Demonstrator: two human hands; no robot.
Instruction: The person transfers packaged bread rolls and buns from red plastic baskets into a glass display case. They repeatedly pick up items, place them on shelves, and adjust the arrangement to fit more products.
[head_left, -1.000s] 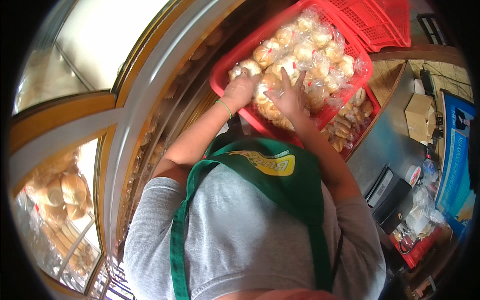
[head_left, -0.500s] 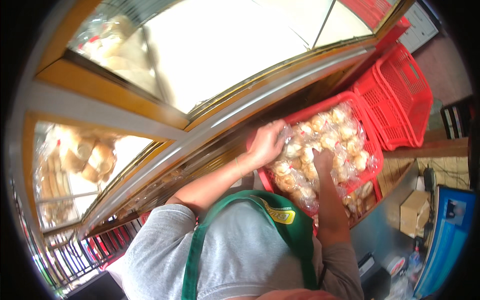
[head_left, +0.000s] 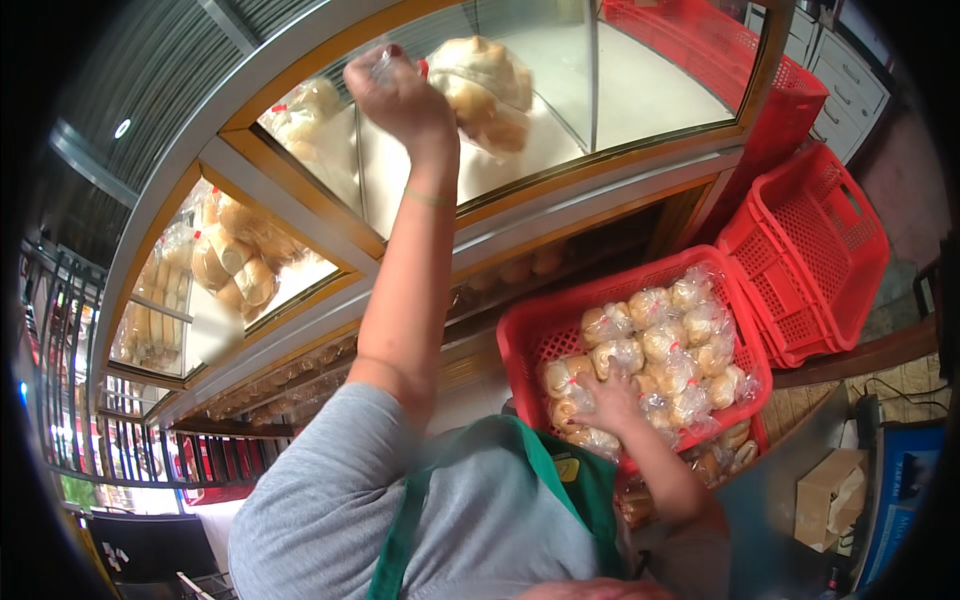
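My left hand is raised over the display case, closed on the gathered neck of a clear plastic bag of bread rolls. A red tie shows beside my fingers, and the bag hangs to the right of the hand. Lower down, my right hand lies with spread fingers on bagged rolls in a red plastic crate. Several more bags of rolls fill most of that crate, some with red ties. Its perforated bottom shows at the far left corner.
The glass display case has a wood-and-metal frame; bagged bread stands in its left section. Stacked red crates are at the right. Under the filled crate, another red crate holds more bread. A cardboard box sits at the lower right.
My left hand has gone from the crate up to the display case, carrying a bag of bread rolls. My right hand stays in the crate, slightly left and lower. The view has shifted.
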